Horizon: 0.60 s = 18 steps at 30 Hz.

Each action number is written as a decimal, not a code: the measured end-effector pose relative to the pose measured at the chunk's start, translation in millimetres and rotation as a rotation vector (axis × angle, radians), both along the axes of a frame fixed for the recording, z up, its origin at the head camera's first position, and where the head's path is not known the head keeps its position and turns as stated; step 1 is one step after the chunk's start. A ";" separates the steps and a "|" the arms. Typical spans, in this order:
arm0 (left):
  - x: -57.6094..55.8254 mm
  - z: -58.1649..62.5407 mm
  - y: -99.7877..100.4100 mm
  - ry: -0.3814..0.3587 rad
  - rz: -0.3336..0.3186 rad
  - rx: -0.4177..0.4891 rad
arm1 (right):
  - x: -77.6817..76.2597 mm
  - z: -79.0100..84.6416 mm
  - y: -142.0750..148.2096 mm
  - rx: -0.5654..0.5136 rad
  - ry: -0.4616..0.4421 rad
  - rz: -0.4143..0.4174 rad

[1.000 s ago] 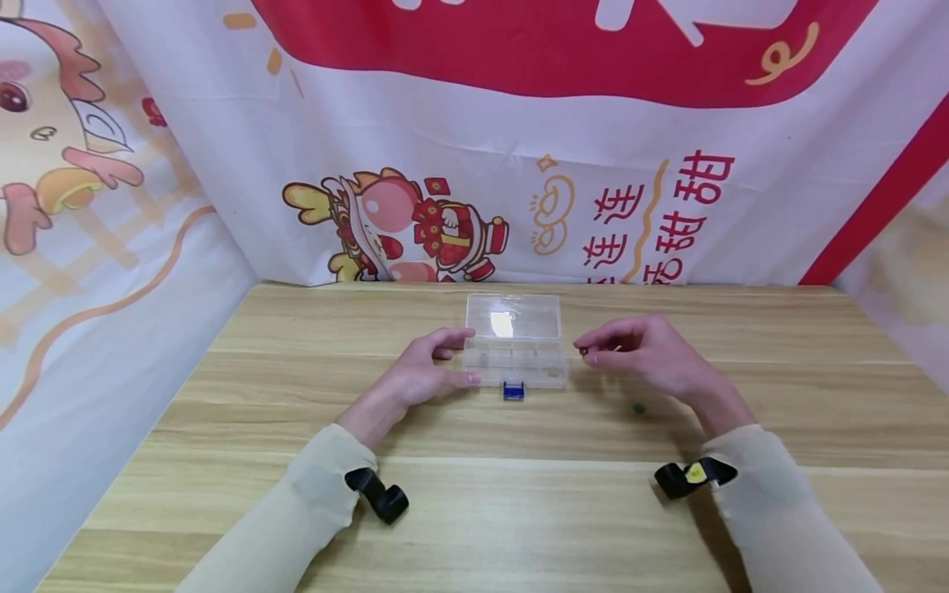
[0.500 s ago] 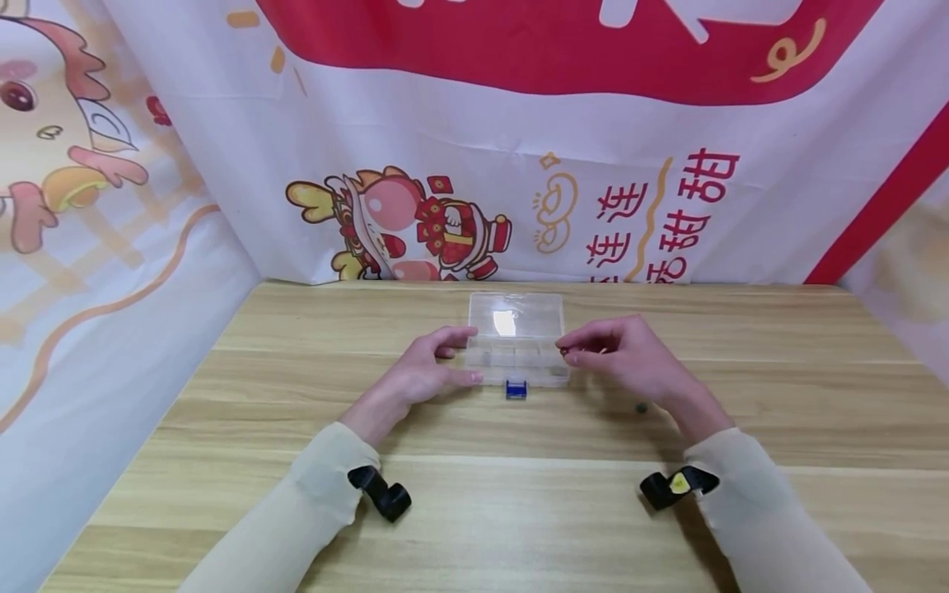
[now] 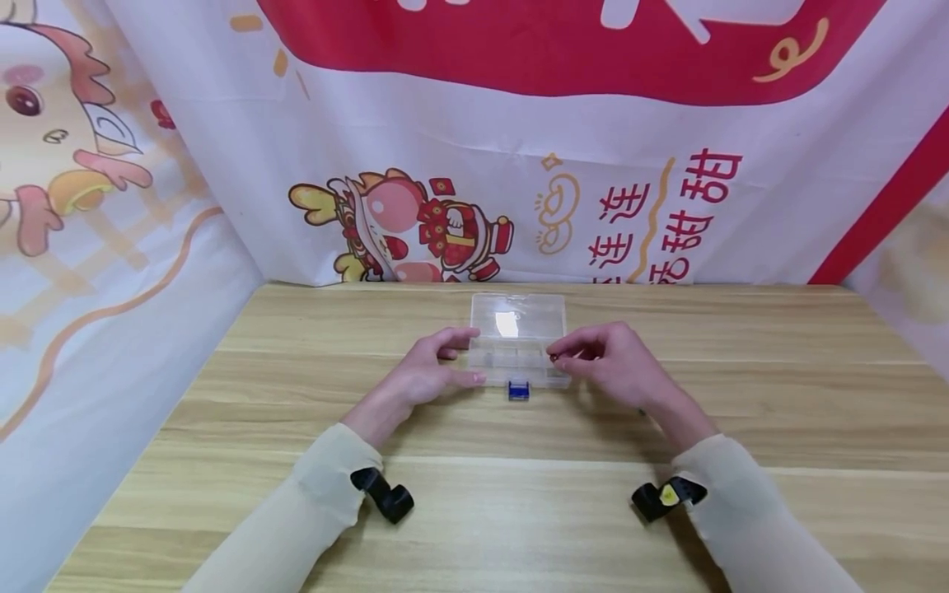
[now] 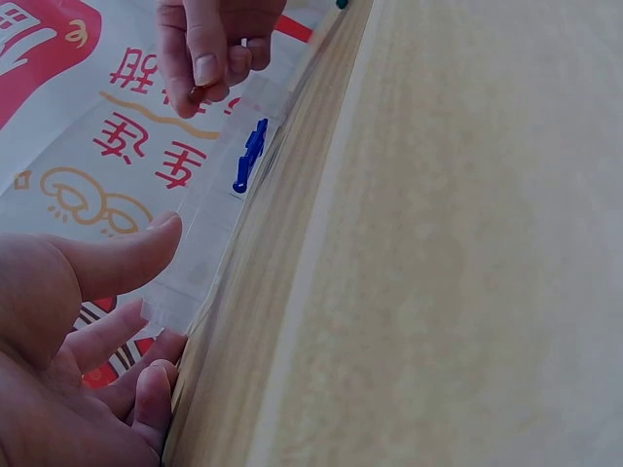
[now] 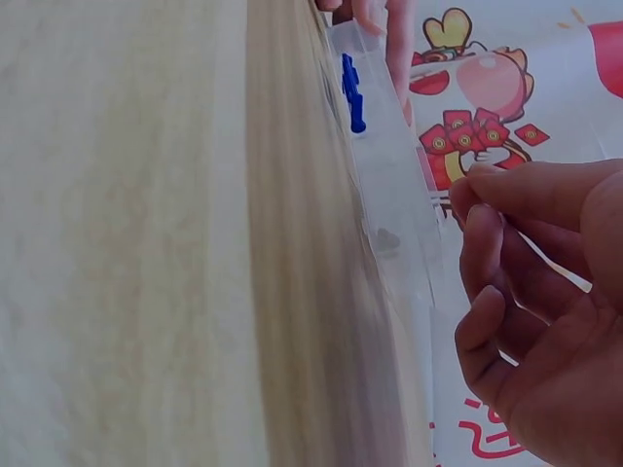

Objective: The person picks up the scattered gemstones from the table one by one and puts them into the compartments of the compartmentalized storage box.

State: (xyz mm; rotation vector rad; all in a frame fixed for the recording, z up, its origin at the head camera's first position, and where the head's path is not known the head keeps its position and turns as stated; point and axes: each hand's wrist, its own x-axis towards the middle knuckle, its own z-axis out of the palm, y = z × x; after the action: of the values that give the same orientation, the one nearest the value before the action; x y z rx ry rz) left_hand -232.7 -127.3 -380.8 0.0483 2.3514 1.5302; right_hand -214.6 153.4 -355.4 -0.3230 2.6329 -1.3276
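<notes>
A clear plastic compartment box (image 3: 498, 378) stands on the table with its lid (image 3: 544, 317) raised at the back and a blue clasp (image 3: 519, 390) at the front. My left hand (image 3: 424, 375) holds the box's left end, thumb at the front and fingers toward the back. Over the right-hand compartments, my right hand (image 3: 610, 360) pinches a small dark red bead-like piece (image 4: 198, 94) between thumb and forefinger. The right wrist view shows a small greyish piece (image 5: 387, 239) through the box wall; its kind is unclear.
A small dark green piece (image 3: 642, 411) lies on the wooden table (image 3: 511, 511), partly hidden by my right wrist. Behind the table hangs a printed white and red cloth (image 3: 415, 123).
My right hand has moved left with the red piece, from beside the box to over its right compartments. The left hand stays on the box's left end.
</notes>
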 end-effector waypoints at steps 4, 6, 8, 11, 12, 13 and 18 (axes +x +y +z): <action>0.4 0.6 0.2 0.000 -0.004 0.001 | 0.9 -0.9 -4.6 0.008 -0.010 -0.006; 0.3 0.1 0.6 0.002 -0.003 0.000 | 1.0 -2.1 -6.5 0.017 -0.006 -0.005; 0.2 -0.3 0.8 0.002 0.000 -0.004 | 1.1 -3.2 -8.1 0.030 0.003 -0.004; 0.1 -0.7 0.8 0.000 0.004 -0.010 | 1.0 -4.4 -10.1 0.052 0.012 -0.011; 0.0 -0.7 0.8 -0.001 0.005 -0.011 | 0.8 -4.9 -10.3 0.059 0.017 -0.009; 0.1 -0.5 0.8 -0.001 0.005 -0.011 | 0.7 -5.1 -10.6 0.063 0.019 -0.008; -0.5 -0.4 0.6 -0.001 0.002 -0.009 | 0.4 -5.5 -11.7 0.082 0.032 -0.007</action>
State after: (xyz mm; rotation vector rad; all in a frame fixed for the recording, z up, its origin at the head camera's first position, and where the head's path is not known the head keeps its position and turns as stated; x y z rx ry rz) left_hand -233.2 -126.7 -381.2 0.0426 2.3578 1.5207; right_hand -214.1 141.7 -360.9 -0.3255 2.7083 -1.2218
